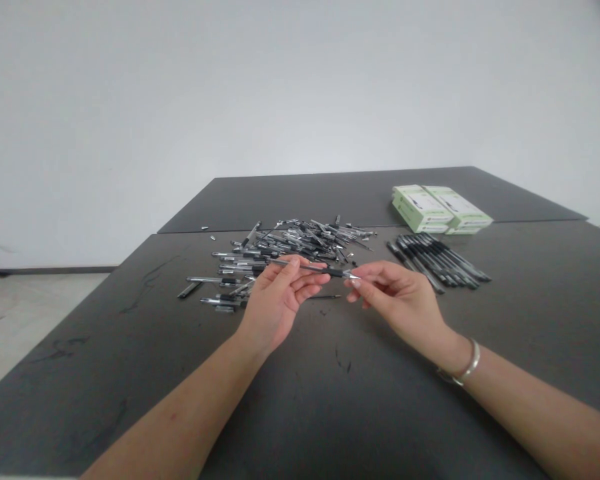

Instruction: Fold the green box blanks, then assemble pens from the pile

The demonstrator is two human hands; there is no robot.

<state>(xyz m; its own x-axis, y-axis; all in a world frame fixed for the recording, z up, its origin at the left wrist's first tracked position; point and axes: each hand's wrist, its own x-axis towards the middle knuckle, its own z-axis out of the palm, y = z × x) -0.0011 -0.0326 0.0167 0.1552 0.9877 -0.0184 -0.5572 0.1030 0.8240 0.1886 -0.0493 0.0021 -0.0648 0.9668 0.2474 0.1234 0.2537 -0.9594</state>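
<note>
The left hand [275,297] is holding a pen [313,269] level above the dark bench [300,400], its fingers curled around the barrel with the thumb on top. The right hand [395,293] is pinching the pen's metal tip [353,275] between thumb and forefinger, the other fingers loosely bent beneath. The pen is hanging between the two hands, clear of the bench surface. Just behind the hands a loose heap of pen parts [285,250] is lying scattered, some pieces straying toward the left. To the right of the heap a tidy row of assembled black pens [437,260] is resting side by side. Beyond that row two pale green boxes [440,209] are sitting together. A metal bangle [467,367] is circling the right wrist.
</note>
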